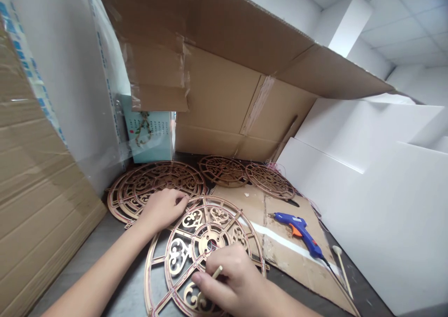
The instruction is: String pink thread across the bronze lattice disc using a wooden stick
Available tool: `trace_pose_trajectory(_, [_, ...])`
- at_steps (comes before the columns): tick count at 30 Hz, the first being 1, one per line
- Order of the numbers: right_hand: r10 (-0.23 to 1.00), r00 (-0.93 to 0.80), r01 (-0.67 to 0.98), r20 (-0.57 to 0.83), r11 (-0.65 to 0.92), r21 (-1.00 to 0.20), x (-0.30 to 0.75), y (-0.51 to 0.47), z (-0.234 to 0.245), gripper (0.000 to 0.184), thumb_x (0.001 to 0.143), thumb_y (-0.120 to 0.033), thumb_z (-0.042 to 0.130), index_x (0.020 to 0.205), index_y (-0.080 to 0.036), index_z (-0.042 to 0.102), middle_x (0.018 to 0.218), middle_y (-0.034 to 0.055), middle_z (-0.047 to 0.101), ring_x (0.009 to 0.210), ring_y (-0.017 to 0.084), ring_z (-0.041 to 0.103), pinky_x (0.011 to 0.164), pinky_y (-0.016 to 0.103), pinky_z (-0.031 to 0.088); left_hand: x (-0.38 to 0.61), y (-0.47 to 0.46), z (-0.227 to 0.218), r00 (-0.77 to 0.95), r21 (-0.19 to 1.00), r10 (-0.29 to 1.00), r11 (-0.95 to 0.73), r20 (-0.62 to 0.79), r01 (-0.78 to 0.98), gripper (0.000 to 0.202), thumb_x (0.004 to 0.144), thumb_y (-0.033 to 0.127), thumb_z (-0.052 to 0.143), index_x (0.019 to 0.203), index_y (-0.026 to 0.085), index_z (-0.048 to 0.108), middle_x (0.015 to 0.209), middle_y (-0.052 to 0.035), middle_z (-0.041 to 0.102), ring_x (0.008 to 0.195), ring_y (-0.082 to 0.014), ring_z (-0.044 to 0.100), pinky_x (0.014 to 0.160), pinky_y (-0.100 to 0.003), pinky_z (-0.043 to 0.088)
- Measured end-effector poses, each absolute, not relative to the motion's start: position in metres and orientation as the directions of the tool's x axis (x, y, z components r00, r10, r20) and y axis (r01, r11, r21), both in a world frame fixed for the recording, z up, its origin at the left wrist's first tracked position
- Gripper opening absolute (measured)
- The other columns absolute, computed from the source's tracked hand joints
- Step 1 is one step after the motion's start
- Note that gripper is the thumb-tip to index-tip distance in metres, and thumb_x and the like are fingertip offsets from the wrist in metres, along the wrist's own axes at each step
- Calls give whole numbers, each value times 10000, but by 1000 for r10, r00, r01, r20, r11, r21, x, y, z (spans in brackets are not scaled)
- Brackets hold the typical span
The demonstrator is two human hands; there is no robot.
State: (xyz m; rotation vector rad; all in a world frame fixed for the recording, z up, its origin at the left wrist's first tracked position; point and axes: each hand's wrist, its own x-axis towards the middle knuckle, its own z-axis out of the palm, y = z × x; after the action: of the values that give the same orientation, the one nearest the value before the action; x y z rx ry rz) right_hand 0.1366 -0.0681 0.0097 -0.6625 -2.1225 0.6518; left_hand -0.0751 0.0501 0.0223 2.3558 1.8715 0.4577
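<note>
A round openwork wooden disc (206,196) with scroll cut-outs, spokes and a small hub lies in front of me. Thin reddish wires run along its rings and spokes. At the disc's far left rim is my left hand (164,209), its fingers curled down over the edge and partly hidden. My right hand (233,277) is closed over the near side of the disc, below the hub. A thin pale wooden stick (217,272) pokes out between its thumb and fingers; the stick's other end is hidden.
More openwork discs (140,186) are stacked behind left, with two discs (224,170) (271,181) at the back. A blue glue gun (297,228) lies on a cardboard sheet (283,256), beside a round-headed stick (343,265). Cardboard (217,107), a light-blue box (154,140) and white panels (350,168) surround the table.
</note>
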Motion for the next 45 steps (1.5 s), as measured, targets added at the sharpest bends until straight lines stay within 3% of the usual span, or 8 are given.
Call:
trace_pose_trajectory(17, [652, -600, 262, 463, 707, -657, 135, -72, 17, 393, 935, -243, 560, 611, -191, 343, 545, -64, 327, 495, 68, 325, 520, 208, 259, -74, 50, 23, 213, 263, 961, -254, 174, 931, 465, 942, 464, 351, 812, 273, 754, 927, -52, 789, 869, -272, 704, 629, -325, 337])
trace_pose_trajectory(29, [652, -647, 320, 395, 703, -636, 138, -73, 25, 369, 935, -220, 497, 610, -202, 322, 542, -61, 338, 482, 73, 330, 520, 203, 283, -75, 51, 23, 202, 259, 965, -240, 166, 936, 496, 948, 501, 333, 908, 288, 779, 980, -54, 793, 911, -284, 711, 661, -330, 375])
trace_pose_trajectory(37, [733, -525, 381, 432, 656, -651, 141, -70, 21, 427, 961, -253, 502, 603, -199, 274, 548, -55, 287, 505, 84, 303, 534, 250, 226, -74, 50, 24, 205, 258, 963, -245, 174, 935, 471, 944, 472, 348, 858, 283, 770, 943, -58, 791, 889, -288, 709, 649, -333, 365])
trace_pose_trajectory(40, [758, -497, 392, 423, 631, -669, 140, -70, 18, 423, 961, -282, 528, 604, -189, 321, 547, -55, 318, 512, 80, 319, 540, 243, 230, -74, 49, 24, 213, 261, 961, -254, 175, 931, 468, 944, 463, 350, 828, 278, 764, 918, -54, 789, 869, -273, 708, 637, -325, 357])
trace_pose_trajectory(45, [803, -469, 395, 369, 564, -725, 139, -72, 16, 304, 949, -322, 582, 684, -180, 532, 586, -38, 486, 560, 87, 451, 563, 208, 308, -74, 47, 25, 212, 261, 961, -253, 178, 932, 461, 942, 454, 356, 826, 270, 763, 905, -60, 788, 852, -257, 707, 625, -313, 351])
